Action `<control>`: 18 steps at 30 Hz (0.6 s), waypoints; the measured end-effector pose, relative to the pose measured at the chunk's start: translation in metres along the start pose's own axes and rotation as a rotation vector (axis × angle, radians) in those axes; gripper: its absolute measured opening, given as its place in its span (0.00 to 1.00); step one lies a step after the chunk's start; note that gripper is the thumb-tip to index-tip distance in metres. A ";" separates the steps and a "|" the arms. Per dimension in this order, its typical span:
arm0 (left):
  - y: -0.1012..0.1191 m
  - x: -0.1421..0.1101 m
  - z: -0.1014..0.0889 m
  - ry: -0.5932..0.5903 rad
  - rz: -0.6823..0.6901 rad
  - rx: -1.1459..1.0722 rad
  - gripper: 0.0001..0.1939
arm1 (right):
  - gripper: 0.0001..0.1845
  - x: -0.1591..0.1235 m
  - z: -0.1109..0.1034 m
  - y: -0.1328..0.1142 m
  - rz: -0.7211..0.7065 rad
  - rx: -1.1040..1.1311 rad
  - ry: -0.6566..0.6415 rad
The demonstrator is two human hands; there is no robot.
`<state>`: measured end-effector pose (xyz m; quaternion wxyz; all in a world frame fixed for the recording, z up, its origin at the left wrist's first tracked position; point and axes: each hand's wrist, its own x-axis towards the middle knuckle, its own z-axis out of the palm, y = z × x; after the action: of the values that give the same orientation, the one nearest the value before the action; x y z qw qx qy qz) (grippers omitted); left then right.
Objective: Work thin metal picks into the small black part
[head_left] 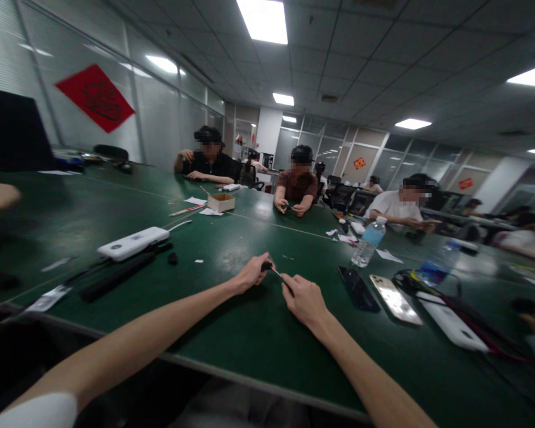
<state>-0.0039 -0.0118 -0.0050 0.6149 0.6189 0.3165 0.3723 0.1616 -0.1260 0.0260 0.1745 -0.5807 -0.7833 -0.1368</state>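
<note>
Small part (266, 267) between left hand (252, 273) and right hand (304, 301); power strip (132, 244) left on table (249, 333); two phones (395, 299) right; water bottle (368, 242) beyond.

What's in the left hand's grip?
A small black part shows at the fingertips of the left hand, a thin metal rod running from it toward the right hand. The fingers hide the rest.

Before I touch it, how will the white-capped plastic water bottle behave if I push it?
The white-capped plastic water bottle stands upright, tall and narrow, so a high push would probably tip it. Its thin-looking walls would likely dent if squeezed. It seems to hold liquid, so it may feel rather heavy.
</note>
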 end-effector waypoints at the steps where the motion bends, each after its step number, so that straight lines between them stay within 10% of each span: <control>1: 0.000 0.000 0.000 0.005 0.005 0.014 0.27 | 0.18 0.000 0.000 -0.001 -0.002 -0.021 0.000; 18: 0.005 -0.005 -0.005 -0.228 -0.056 -0.118 0.23 | 0.16 0.000 0.001 0.015 -0.118 0.395 0.046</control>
<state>-0.0115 -0.0138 -0.0004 0.6925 0.6110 0.2393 0.2999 0.1765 -0.1217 0.0255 0.2944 -0.4850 -0.8235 -0.0039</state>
